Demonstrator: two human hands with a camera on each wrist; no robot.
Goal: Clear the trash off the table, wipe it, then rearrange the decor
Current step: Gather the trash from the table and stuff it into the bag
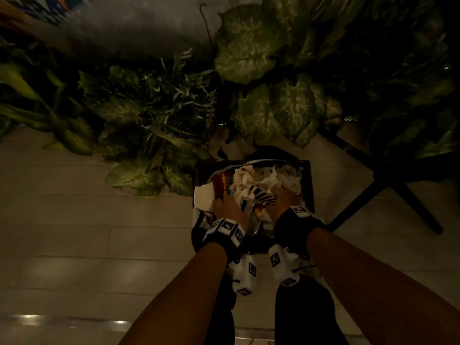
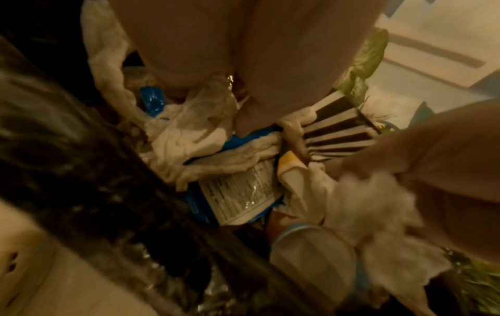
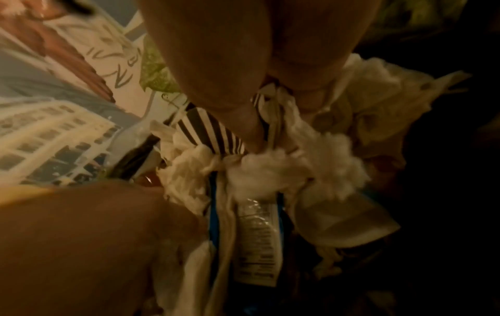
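fingertips L hand (image 1: 230,207) + R hand (image 1: 283,197) buried in trash (image 1: 251,185), grip unclear | bin (image 1: 308,185) near rim behind wrists | wrist views blurred, label text (image 2: 238,192) unreadable | plant (image 1: 249,53) tops cut off, dark

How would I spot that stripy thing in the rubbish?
Find the dark bin on the floor below the leafy plants. Between the two hands pressing into its heap lies the striped wrapper. Bold black-and-white bars set it apart from the crumpled white tissues around it.
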